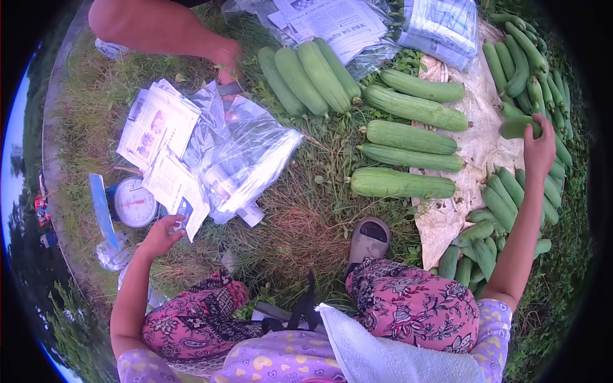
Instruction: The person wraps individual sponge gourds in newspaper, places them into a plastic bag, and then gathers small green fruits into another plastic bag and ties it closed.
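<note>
My right hand is closed on a green luffa gourd above the edge of a heap of gourds at the right. At the left, my left hand has its fingers at the lower edge of a newspaper sheet and seems to pinch it; the fingertips are partly hidden. More newspaper and clear plastic bags lie just beyond. Several separate gourds rest in a row between my hands, partly on a pale sheet.
A round dial scale stands left of the newspaper, beside a blue-edged board. Another person's bare leg reaches in at the top left. More gourds, papers and a wrapped bundle lie at the far side on grass.
</note>
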